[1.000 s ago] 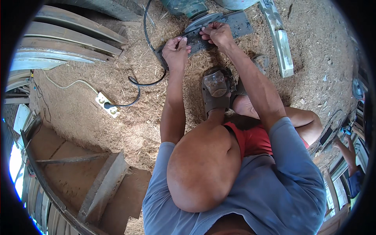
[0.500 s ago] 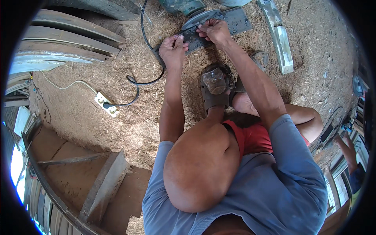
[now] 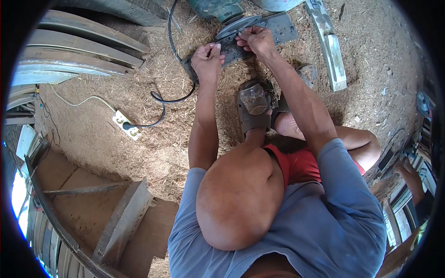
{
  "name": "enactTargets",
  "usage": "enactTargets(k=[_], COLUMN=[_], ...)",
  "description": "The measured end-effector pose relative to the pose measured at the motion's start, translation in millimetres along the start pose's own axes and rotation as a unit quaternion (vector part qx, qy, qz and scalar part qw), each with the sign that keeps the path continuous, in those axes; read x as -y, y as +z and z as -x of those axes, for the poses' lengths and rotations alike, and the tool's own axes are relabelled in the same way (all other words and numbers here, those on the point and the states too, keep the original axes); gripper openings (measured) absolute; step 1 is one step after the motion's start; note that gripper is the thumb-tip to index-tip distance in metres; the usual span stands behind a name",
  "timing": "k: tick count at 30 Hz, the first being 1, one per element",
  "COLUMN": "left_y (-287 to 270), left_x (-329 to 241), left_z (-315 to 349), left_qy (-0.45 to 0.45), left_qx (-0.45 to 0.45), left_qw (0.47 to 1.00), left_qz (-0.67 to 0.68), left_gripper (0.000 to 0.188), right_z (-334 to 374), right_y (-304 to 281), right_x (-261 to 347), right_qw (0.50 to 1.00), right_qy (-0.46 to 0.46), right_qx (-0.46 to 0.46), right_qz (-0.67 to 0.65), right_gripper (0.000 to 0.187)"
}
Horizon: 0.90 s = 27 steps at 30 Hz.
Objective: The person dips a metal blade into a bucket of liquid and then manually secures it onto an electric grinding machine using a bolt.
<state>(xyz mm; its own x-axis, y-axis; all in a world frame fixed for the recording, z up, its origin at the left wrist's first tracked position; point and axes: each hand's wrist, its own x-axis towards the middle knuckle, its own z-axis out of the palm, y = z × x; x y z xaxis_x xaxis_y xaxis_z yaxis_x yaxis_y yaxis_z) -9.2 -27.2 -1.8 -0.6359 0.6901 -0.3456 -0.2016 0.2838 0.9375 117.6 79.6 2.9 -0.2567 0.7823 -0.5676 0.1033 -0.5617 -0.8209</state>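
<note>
A pale grey grinding wheel (image 3: 238,27), mounted on a dark green motor (image 3: 214,8), stands at the top of the view. Below it lies a long dark plate (image 3: 283,28), dotted with small marks. Over the plate's left part is my left hand (image 3: 207,59), closed, thumb pressed to the fingers. Close to the wheel's near edge, my right hand (image 3: 256,41) is closed in a pinch too. Whatever sits between the fingertips of either hand is too small or hidden to name.
A black cable (image 3: 172,34) runs from near the plate to a white power strip (image 3: 126,125). Curved wooden planks (image 3: 83,44) are stacked at left. A narrow timber piece (image 3: 334,58) lies at right. Below left stands a wooden boat-like frame (image 3: 116,222). Sawdust covers the ground.
The view has shifted slightly, with the wheel and plate a little lower in it. Both hands stay closed at nearly the same place by the wheel.
</note>
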Motion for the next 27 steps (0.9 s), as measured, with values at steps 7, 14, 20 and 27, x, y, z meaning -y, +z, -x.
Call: enactTargets(k=[7, 14, 20, 27], left_y=[6.8, 8.2, 10.4, 11.4], left_x=[-7.1, -12.5, -13.6, -13.2], left_z=[0.6, -0.8, -2.3, -4.3], left_qy=[-0.012, -0.03, -0.026, -0.032], left_qx=[-0.007, 0.0, 0.005, 0.007], left_qw=[0.999, 0.997, 0.997, 0.996], left_qz=[-0.033, -0.066, -0.079, -0.086], left_gripper=[0.016, 0.018, 0.018, 0.017], right_z=[1.4, 1.9, 2.5, 3.2], right_y=[-3.0, -5.0, -6.3, -6.9], right_x=[2.7, 5.4, 6.1, 4.6], right_qw=[1.0, 1.0, 0.999, 0.999], right_qy=[-0.003, 0.002, 0.002, -0.01], right_qx=[-0.018, -0.019, -0.02, -0.026], right_qz=[-0.01, -0.023, -0.029, -0.026], right_gripper=[0.008, 0.009, 0.009, 0.009])
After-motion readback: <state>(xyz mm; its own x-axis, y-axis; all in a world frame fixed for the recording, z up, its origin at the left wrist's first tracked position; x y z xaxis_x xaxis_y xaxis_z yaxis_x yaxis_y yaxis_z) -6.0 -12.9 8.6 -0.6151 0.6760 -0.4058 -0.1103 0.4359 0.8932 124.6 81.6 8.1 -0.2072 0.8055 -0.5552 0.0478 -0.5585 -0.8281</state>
